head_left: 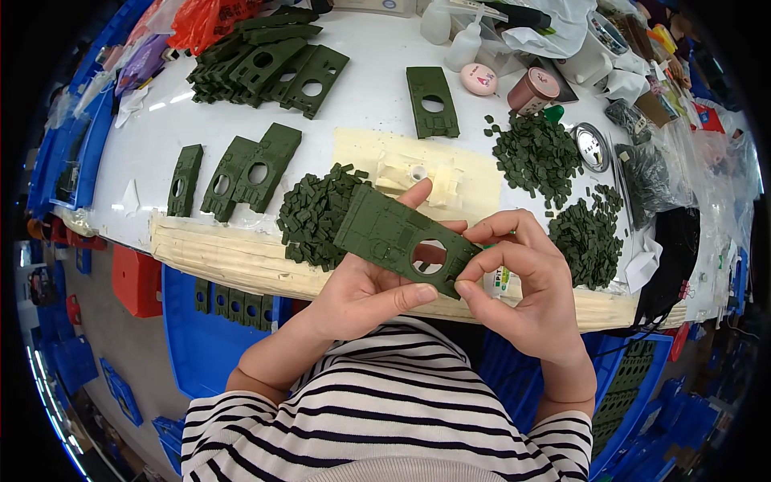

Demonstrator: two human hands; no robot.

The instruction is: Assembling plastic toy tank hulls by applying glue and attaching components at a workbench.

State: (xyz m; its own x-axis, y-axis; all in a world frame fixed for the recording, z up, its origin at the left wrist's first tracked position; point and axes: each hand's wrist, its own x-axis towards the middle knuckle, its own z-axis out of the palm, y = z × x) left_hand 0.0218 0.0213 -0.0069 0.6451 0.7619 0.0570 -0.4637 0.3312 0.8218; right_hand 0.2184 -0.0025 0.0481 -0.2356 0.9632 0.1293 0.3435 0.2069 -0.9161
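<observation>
A dark green plastic model tank hull top with a large round hole is held tilted above the table's near edge. My left hand grips it from below, thumb along the near edge and fingers behind; part of the palm shows through the hole. At its right end, my right hand is closed, thumb and forefinger pinching the corner. Whether a small part sits between those fingertips is hidden. Just left of the held hull lies a heap of small green plastic pieces. Behind it, a pale fixture block rests on a yellowish sheet.
More hull tops lie at left, with a stack behind and a single one at the back. Two heaps of small pieces lie right, near a round metal lid. Squeeze bottles stand behind. Blue bins sit below the wooden edge.
</observation>
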